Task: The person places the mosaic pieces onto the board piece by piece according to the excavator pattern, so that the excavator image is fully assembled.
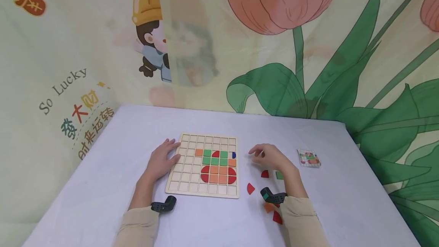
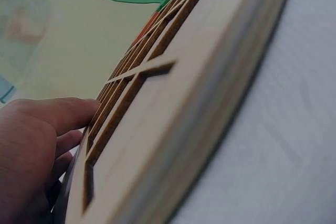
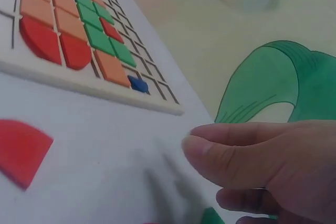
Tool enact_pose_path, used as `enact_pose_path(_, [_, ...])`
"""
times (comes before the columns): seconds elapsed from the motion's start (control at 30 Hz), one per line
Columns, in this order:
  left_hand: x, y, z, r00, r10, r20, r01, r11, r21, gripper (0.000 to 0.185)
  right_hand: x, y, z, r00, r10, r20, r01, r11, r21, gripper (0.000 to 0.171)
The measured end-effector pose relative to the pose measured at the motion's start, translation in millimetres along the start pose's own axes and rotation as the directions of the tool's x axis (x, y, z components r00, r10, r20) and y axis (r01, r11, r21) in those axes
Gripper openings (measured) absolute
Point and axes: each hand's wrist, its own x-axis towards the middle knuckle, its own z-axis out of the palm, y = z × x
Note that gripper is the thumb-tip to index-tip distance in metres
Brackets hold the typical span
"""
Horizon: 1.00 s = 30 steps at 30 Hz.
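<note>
Left hand (image 1: 161, 161) is laid flat against the left edge of the wooden grid board (image 1: 186, 186), fingers straight, fingertips over the rim onto the outer cells. Nothing is gripped. In the left wrist view the thumb (image 2: 58, 114) is seen resting by the board's edge; other fingers are mostly hidden.

Right hand (image 1: 269, 157) is held just right of the board, above the white tablecloth (image 1: 103, 186), fingers loosely curled, thumb (image 3: 231, 158) extended toward the board. No piece is seen between the fingers; the hand appears empty, though the underside is not shown.

Board content, left of the right hand: orange, green and red tiles are seated in the middle cells, and a small blue piece (image 1: 234, 155) is set in the cell at the edge nearest the right fingertips.

Loose pieces near the right hand:
- red quarter-circle (image 1: 265, 174) just below the palm
- green square (image 1: 279, 175) beside the wrist
- red quarter-circle (image 1: 250, 188) further toward the person
- orange piece (image 1: 268, 207) and red piece (image 1: 277, 217) by the forearm

A pattern card (image 1: 309, 158) is laid well right of the right hand.
</note>
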Motion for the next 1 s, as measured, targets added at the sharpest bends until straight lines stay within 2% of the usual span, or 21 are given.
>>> enact_pose_path(0.2, [-1.1,0.9,-2.7,1.000,-0.005,-0.003,0.005,1.000,-0.001,0.051,-22.4,15.7,-2.4,0.997,0.004,0.082,0.001,0.999,-0.054,0.029])
enact_pose_path(0.37, [-1.8,0.4,-1.5,1.000,-0.013,0.001,0.013,1.000,-0.006,0.051,-32.3,22.9,-2.2,0.993,0.003,0.114,0.003,0.999,-0.049,0.030])
enact_pose_path(0.47, [-1.8,0.6,-0.6,1.000,-0.011,-0.001,0.011,1.000,-0.006,0.051,-32.9,25.9,0.8,0.996,-0.010,0.091,0.014,0.999,-0.036,0.028])
enact_pose_path(0.7, [-0.9,2.3,-1.3,1.000,0.005,-0.006,-0.005,1.000,0.002,0.051,-27.3,23.9,13.3,0.999,-0.038,-0.028,0.036,0.998,-0.051,0.022])
enact_pose_path(1.0, [-1.7,3.8,-2.3,1.000,0.008,-0.004,-0.008,1.000,0.001,0.051,-20.5,2.4,26.5,0.994,0.037,-0.106,-0.047,0.994,-0.097,0.023])
